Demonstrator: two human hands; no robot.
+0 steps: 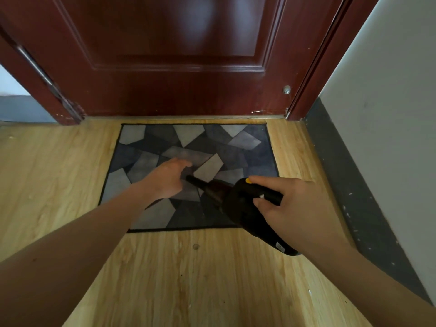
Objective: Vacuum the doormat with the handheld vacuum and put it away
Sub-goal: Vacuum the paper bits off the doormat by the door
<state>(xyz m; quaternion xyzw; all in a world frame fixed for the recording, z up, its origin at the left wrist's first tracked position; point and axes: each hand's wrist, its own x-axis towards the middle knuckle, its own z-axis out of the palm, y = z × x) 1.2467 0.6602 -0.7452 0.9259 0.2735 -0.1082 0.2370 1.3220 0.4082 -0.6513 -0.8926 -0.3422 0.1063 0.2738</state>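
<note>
A doormat (236, 147) with a grey and blue geometric pattern lies flat on the wooden floor in front of the door. My right hand (292, 208) grips the handle of a black handheld vacuum (236, 201), my thumb by its yellow button. The vacuum's narrow nozzle points left and away, over the middle of the mat. My left hand (167, 179) hovers over the mat's centre with fingers relaxed, just left of the nozzle tip, holding nothing.
A dark red wooden door (177, 55) stands closed behind the mat, with its frame (313, 74) at the right. A white wall with a dark grey skirting (349, 185) runs along the right side. Light wooden floor (188, 279) surrounds the mat.
</note>
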